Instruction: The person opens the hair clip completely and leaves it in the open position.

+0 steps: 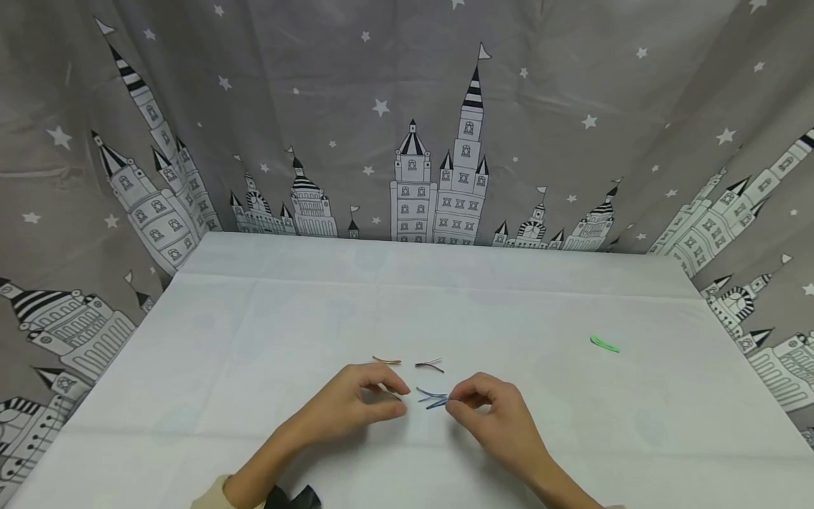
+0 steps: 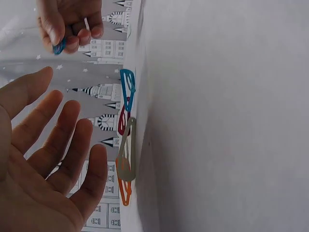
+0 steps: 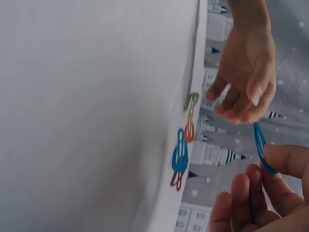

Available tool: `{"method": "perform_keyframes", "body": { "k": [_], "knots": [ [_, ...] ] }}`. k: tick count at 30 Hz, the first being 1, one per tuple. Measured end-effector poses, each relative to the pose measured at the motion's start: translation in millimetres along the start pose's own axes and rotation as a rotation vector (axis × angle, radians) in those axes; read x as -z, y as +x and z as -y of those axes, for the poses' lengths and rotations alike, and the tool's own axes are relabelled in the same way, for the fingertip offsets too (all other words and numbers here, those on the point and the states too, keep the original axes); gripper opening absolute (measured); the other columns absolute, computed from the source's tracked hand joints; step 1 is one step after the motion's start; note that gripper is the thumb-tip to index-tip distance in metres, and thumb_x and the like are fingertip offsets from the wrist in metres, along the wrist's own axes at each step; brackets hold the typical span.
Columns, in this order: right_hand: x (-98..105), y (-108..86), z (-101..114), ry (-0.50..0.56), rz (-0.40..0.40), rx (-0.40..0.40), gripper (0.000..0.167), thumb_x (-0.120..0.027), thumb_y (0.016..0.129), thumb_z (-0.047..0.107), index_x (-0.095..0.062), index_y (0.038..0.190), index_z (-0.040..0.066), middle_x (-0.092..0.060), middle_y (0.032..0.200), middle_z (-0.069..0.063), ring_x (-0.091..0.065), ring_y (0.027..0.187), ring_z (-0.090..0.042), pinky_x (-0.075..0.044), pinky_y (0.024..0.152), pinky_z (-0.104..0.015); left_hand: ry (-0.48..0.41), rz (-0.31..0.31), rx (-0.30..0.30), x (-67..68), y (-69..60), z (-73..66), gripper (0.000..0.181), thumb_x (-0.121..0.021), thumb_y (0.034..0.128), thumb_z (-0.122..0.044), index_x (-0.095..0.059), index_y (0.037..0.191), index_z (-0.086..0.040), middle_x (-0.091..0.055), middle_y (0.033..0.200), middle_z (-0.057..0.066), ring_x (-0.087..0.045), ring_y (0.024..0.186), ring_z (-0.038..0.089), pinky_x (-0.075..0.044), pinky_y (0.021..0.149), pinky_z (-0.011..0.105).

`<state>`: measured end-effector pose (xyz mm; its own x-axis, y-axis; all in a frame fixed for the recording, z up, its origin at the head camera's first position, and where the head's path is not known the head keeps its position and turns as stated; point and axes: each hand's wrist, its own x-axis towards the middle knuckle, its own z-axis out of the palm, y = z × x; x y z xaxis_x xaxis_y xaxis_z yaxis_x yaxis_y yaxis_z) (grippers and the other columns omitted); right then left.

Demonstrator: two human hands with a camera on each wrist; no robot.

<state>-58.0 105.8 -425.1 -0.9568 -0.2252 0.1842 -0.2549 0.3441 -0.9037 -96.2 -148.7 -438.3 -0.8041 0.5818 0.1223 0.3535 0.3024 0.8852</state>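
My right hand (image 1: 490, 410) pinches a blue snap hair clip (image 3: 259, 145) between thumb and index finger, above the table. Another blue snap clip (image 3: 180, 157) lies on the cloth below it. Nearby, my left hand (image 1: 356, 399) holds nothing; its fingers are spread and slightly bent in the left wrist view. A grey-green clip (image 2: 127, 166) rests on the table by the left hand, mostly hidden behind its fingers in the head view. Farther back lie an orange clip (image 1: 386, 361) and a dark red clip (image 1: 430, 365).
A bright green clip (image 1: 604, 344) lies apart on the right side of the white-covered table (image 1: 286, 318). Behind the table hangs a grey curtain (image 1: 331, 85) printed with castles and stars. A black object (image 1: 294, 498) shows by the left sleeve (image 1: 215, 496).
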Motion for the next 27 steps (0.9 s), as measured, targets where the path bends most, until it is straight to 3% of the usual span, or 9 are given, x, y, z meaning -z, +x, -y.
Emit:
{"method": "perform_keyframes", "body": {
  "k": [6, 11, 13, 18, 20, 27],
  "knots": [
    [-8, 1.1, 2, 0.054, 0.027, 0.055, 0.009, -0.075, 0.085, 0.004, -0.071, 0.087, 0.012, -0.068, 0.084, 0.004, -0.063, 0.072, -0.013, -0.052, 0.066, -0.029, -0.006, 0.024, -0.019, -7.8, 0.9, -4.9, 0.025, -0.075, 0.0888, -0.031, -0.073, 0.105, -0.013, -0.072, 0.104, -0.005, -0.062, 0.105, 0.012, -0.049, 0.092, 0.035],
    [-11, 2.0, 5, 0.073, 0.054, 0.048, 0.007, -0.074, 0.086, 0.006, -0.073, 0.088, 0.012, -0.069, 0.085, 0.005, -0.064, 0.073, -0.013, -0.052, 0.066, -0.029, -0.006, 0.031, -0.070, -13.7, 1.9, -9.0, 0.020, -0.074, 0.0904, -0.031, -0.072, 0.106, -0.019, -0.069, 0.104, -0.011, -0.062, 0.101, 0.010, -0.050, 0.090, 0.036],
    [-12, 2.3, 6, 0.076, 0.062, 0.043, 0.007, -0.074, 0.087, 0.006, -0.073, 0.088, 0.012, -0.069, 0.085, 0.006, -0.064, 0.074, -0.013, -0.052, 0.066, -0.029, 0.001, 0.020, -0.089, -15.1, 2.4, -10.8, 0.018, -0.074, 0.0904, -0.029, -0.072, 0.106, -0.020, -0.069, 0.106, -0.009, -0.062, 0.104, 0.011, -0.049, 0.095, 0.037],
    [-12, 1.8, 7, 0.081, 0.088, 0.043, 0.004, -0.074, 0.087, 0.008, -0.074, 0.090, 0.010, -0.070, 0.086, 0.005, -0.064, 0.076, -0.013, -0.052, 0.068, -0.030, 0.045, -0.028, -0.101, -16.1, 1.8, -13.7, 0.011, -0.075, 0.0901, -0.025, -0.074, 0.100, -0.021, -0.064, 0.114, 0.001, -0.059, 0.101, 0.013, -0.049, 0.092, 0.037],
    [-12, 1.2, 6, 0.082, 0.099, 0.037, 0.004, -0.074, 0.087, 0.010, -0.074, 0.091, 0.009, -0.069, 0.085, 0.004, -0.064, 0.076, -0.013, -0.052, 0.071, -0.030, 0.056, -0.042, -0.097, -16.0, 1.4, -13.7, 0.009, -0.075, 0.0901, -0.025, -0.075, 0.097, -0.020, -0.063, 0.116, 0.002, -0.058, 0.097, 0.013, -0.049, 0.086, 0.035],
    [-12, -0.5, 4, 0.075, 0.132, 0.043, 0.007, -0.074, 0.088, 0.011, -0.073, 0.093, 0.008, -0.067, 0.086, 0.005, -0.063, 0.077, -0.011, -0.052, 0.074, -0.029, 0.050, -0.047, -0.104, -14.9, 1.5, -13.0, 0.008, -0.075, 0.0899, -0.021, -0.076, 0.096, -0.015, -0.064, 0.116, 0.003, -0.059, 0.100, 0.014, -0.049, 0.090, 0.037]
  ]
}}
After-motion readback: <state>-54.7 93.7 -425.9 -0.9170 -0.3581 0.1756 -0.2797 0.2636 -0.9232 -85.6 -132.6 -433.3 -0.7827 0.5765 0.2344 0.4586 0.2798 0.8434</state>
